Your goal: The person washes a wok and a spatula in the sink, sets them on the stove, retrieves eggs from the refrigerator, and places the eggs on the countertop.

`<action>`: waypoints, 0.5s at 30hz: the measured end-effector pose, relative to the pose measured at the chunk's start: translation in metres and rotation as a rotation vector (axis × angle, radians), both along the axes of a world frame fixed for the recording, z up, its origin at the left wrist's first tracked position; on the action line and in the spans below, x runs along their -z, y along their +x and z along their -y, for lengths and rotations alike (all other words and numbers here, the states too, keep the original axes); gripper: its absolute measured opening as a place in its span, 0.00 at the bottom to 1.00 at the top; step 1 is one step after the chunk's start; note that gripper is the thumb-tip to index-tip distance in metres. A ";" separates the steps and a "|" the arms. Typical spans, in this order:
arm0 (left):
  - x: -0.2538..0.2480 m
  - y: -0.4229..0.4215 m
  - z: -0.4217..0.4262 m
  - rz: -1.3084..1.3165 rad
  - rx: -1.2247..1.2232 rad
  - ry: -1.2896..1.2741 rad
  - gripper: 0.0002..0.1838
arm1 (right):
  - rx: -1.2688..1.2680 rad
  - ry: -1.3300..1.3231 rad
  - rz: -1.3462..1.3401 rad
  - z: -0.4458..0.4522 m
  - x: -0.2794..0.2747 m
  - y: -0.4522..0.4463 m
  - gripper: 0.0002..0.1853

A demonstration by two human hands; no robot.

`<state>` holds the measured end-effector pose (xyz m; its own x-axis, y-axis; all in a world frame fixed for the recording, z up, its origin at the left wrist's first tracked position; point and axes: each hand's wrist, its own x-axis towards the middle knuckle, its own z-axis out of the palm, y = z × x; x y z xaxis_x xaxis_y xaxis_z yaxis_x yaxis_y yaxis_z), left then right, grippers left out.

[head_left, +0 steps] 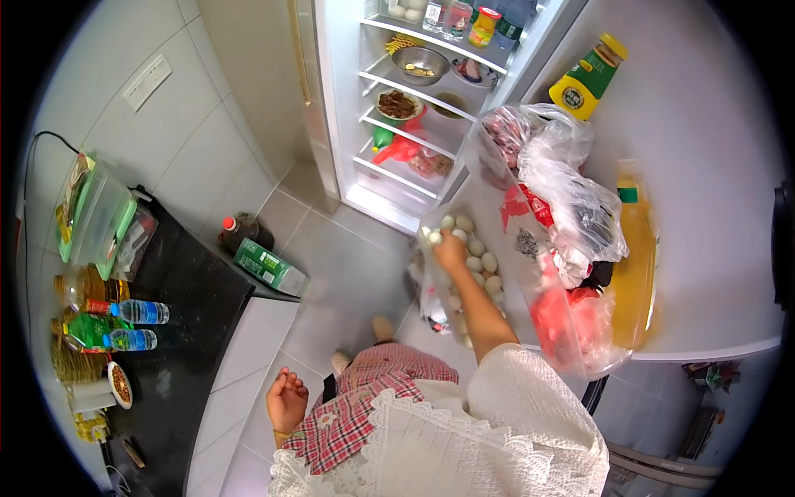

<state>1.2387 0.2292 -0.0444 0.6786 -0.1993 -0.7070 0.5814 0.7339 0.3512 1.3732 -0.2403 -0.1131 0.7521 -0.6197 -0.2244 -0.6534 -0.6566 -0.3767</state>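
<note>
My right hand (450,251) reaches down among several pale eggs (474,265) in a clear-walled bin low on the open fridge door. Its fingers are closed around an egg (435,238) at their tips; the far side of the grip is hidden. At my side, beside the checked trousers, my left hand (287,399) hangs palm up. Its fingers are loosely bent and apart, with nothing in them. Above the eggs, a door bin (517,282) holds plastic bags (571,190), a red bag (556,319) and a bottle of yellow liquid (633,257).
The lit fridge shelves (414,83) hold a metal bowl (420,65), a plate of dark food (397,105) and bags. A yellow-green jar (589,76) stands higher on the door. A green box (271,267) is at the dark counter's (178,323) end, near a dark bottle (247,230).
</note>
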 end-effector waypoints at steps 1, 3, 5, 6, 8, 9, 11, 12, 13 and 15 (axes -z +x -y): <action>0.001 -0.002 -0.001 0.001 -0.004 -0.003 0.06 | -0.004 -0.003 0.001 -0.002 -0.003 0.001 0.20; 0.002 -0.003 -0.003 -0.007 -0.016 -0.006 0.06 | -0.009 -0.021 -0.004 -0.005 0.000 0.003 0.20; 0.001 -0.002 -0.003 0.001 -0.018 -0.002 0.06 | -0.010 -0.039 0.003 -0.006 0.004 0.003 0.20; 0.000 -0.002 -0.002 0.007 -0.015 0.003 0.06 | -0.009 -0.047 0.009 -0.006 0.006 0.003 0.20; -0.001 0.000 -0.003 0.002 -0.004 0.003 0.07 | -0.007 -0.058 0.025 -0.006 0.010 0.001 0.20; -0.001 0.001 -0.003 -0.005 0.004 0.004 0.07 | -0.004 -0.061 0.034 -0.006 0.012 0.000 0.20; -0.001 0.002 -0.005 0.002 0.021 0.010 0.07 | -0.001 -0.059 0.066 -0.005 0.014 -0.006 0.20; 0.000 0.002 -0.006 0.010 0.034 0.014 0.07 | 0.002 -0.056 0.088 -0.004 0.014 -0.009 0.20; 0.001 0.003 -0.007 0.009 0.041 0.015 0.07 | 0.006 -0.048 0.119 -0.003 0.014 -0.016 0.20; 0.004 0.006 -0.009 0.024 0.086 -0.023 0.07 | 0.041 -0.036 0.174 -0.002 0.009 -0.032 0.20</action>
<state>1.2445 0.2385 -0.0483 0.6754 -0.2732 -0.6850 0.6338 0.6898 0.3499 1.3411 -0.2382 -0.1221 0.7516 -0.6559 -0.0701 -0.6068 -0.6459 -0.4634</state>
